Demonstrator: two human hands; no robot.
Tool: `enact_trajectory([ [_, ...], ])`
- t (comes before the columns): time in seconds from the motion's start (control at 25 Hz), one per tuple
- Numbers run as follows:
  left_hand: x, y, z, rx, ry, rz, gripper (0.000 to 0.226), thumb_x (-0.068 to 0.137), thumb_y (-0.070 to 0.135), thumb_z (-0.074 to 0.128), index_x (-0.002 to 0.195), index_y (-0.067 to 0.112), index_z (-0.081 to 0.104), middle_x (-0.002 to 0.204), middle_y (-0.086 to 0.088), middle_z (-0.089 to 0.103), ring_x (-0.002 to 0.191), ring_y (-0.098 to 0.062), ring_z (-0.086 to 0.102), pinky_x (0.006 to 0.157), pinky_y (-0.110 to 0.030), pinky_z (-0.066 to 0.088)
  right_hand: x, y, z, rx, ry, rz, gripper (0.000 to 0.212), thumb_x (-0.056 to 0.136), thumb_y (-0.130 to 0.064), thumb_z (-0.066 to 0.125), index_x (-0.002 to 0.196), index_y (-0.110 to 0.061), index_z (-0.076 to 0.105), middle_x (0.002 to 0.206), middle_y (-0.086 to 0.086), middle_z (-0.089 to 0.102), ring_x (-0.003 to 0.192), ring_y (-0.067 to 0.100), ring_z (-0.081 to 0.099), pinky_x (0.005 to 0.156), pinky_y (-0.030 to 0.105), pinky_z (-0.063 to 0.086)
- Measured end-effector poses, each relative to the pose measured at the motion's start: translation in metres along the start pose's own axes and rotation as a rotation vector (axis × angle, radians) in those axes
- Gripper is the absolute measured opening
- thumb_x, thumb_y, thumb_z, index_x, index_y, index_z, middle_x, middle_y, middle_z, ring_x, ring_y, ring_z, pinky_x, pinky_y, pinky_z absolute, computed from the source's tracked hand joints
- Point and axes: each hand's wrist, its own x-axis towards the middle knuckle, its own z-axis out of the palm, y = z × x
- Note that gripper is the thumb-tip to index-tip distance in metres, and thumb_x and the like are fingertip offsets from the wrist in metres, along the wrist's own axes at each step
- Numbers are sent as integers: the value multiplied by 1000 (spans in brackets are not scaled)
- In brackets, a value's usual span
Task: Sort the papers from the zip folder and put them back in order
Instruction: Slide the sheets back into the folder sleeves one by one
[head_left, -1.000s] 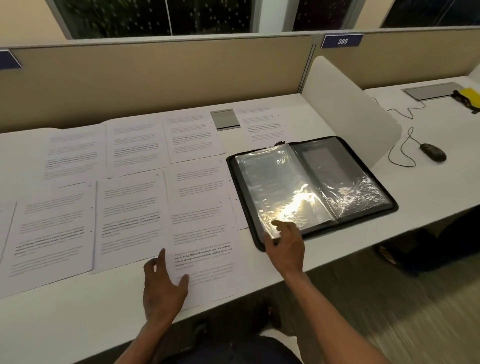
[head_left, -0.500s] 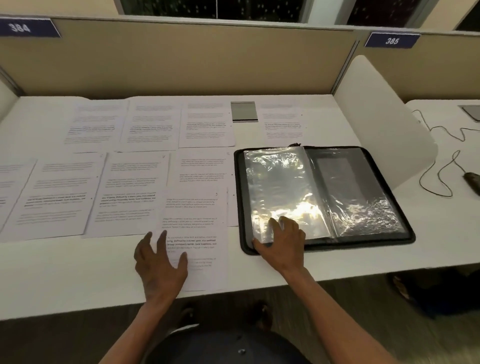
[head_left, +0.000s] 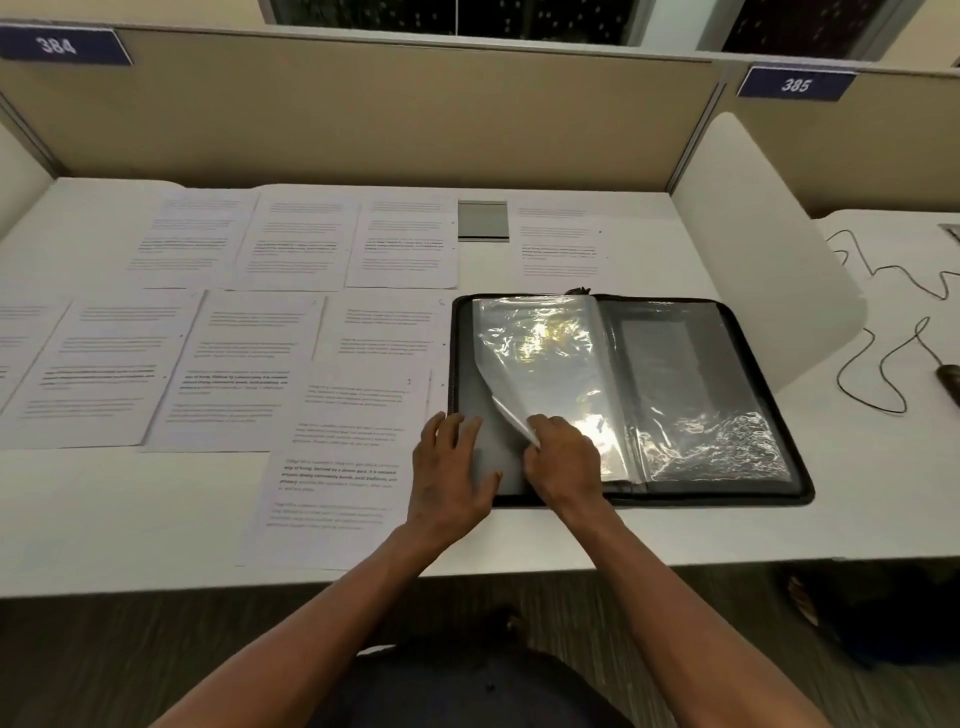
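Note:
A black zip folder (head_left: 769, 374) lies open on the white desk, with clear plastic sleeves (head_left: 540, 358) inside. My right hand (head_left: 563, 462) pinches the lower left corner of the top sleeve and has peeled it up. My left hand (head_left: 452, 467) rests with straight fingers on the folder's lower left corner. Several printed papers lie spread in two rows to the left. The nearest paper (head_left: 337, 457), marked 3, sits just left of my left hand.
A white curved divider (head_left: 753, 249) stands right of the folder. Beyond it run a black cable (head_left: 883, 353) and a mouse (head_left: 950, 379). A grey cover plate (head_left: 483, 221) sits in the desk at the back. Beige partition panels close off the rear.
My left hand moved right from the nearest paper onto the folder's corner. My right hand went from pressing on the sleeve to pinching its corner and lifting it.

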Motion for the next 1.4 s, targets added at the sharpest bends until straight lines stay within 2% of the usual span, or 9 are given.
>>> enact_trajectory([
  [0.16, 16, 5, 19, 133, -186, 25, 75, 86, 58, 59, 148, 23, 36, 155, -5, 28, 147, -27, 17, 118, -47, 24, 8, 34, -43, 492, 211, 310, 9, 84, -10, 66, 90, -13, 72, 70, 1, 64, 64, 23, 60, 60, 26, 41],
  [0.4, 16, -3, 33, 121, -146, 30, 77, 79, 63, 56, 143, 21, 47, 152, -9, 34, 144, -30, 26, 112, -53, 28, 8, 141, -105, 1113, 443, 755, 27, 81, -10, 79, 104, -18, 69, 101, 7, 74, 86, 22, 72, 72, 34, 61],
  [0.64, 15, -2, 39, 106, -106, 28, 79, 77, 67, 50, 140, 21, 50, 150, -7, 35, 142, -28, 28, 111, -53, 31, -15, 224, -101, 965, 541, 934, 37, 87, -10, 72, 122, -15, 66, 116, 10, 68, 102, 27, 66, 91, 42, 57],
  [0.84, 11, -5, 33, 12, -35, -6, 66, 81, 60, 61, 135, 21, 56, 145, -5, 42, 137, -26, 37, 109, -47, 35, -16, 223, -87, 613, 510, 953, 42, 91, -12, 65, 133, -7, 60, 130, 15, 63, 119, 34, 59, 99, 38, 49],
  [0.92, 3, -8, 24, -68, 54, -93, 58, 85, 48, 71, 134, 22, 57, 147, -5, 43, 138, -25, 37, 110, -48, 34, -11, 217, -88, 374, 515, 968, 50, 88, -17, 67, 137, -10, 56, 137, 19, 55, 125, 42, 49, 100, 48, 46],
  [1.04, -20, -30, 2, -100, 216, -275, 55, 87, 37, 74, 135, 20, 56, 149, -6, 42, 141, -25, 34, 113, -51, 32, -2, 191, -83, 128, 575, 809, 51, 80, -27, 67, 130, -17, 61, 136, 14, 51, 124, 43, 43, 100, 52, 41],
  [1.16, -45, -65, -23, -48, 324, -479, 61, 87, 38, 73, 140, 17, 51, 152, -9, 38, 143, -29, 30, 117, -53, 28, 0, 125, -62, 297, 581, 396, 40, 84, -18, 71, 123, -13, 64, 123, 13, 61, 115, 33, 54, 95, 35, 41],
  [1.28, -65, -97, -42, 52, 309, -682, 78, 86, 49, 71, 149, 16, 38, 158, -19, 26, 147, -37, 20, 118, -55, 23, -19, 35, -27, 516, 289, 33, 33, 85, -13, 74, 117, -13, 65, 107, 4, 66, 93, 18, 62, 76, 31, 54],
  [1.4, -75, -116, -53, 104, 174, -858, 100, 81, 65, 65, 155, 18, 18, 161, -24, 14, 148, -42, 14, 119, -57, 17, -45, -36, 13, 520, -88, -207, 37, 89, -30, 71, 124, -19, 65, 118, -1, 66, 100, 10, 61, 86, 31, 57],
])
